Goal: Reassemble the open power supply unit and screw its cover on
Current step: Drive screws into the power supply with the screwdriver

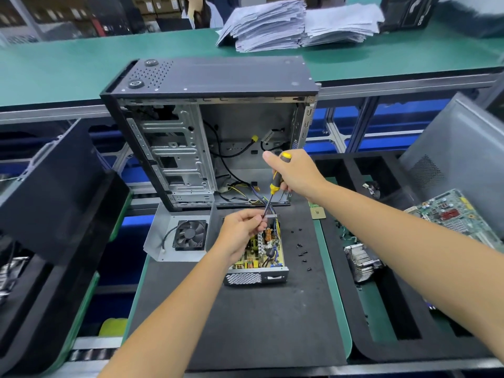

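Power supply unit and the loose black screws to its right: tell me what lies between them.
Nothing: in the head view only bare dark mat separates the open power supply unit from the scattered black screws.

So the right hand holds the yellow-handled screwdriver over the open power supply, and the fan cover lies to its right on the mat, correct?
Not quite. The head view shows the fan cover lying left of the power supply, not right. The right hand does hold the screwdriver over it.

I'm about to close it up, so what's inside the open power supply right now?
Inside the power supply unit a yellow circuit board shows, with a copper coil and wires. The left hand covers its far left part, so nothing can be told there.
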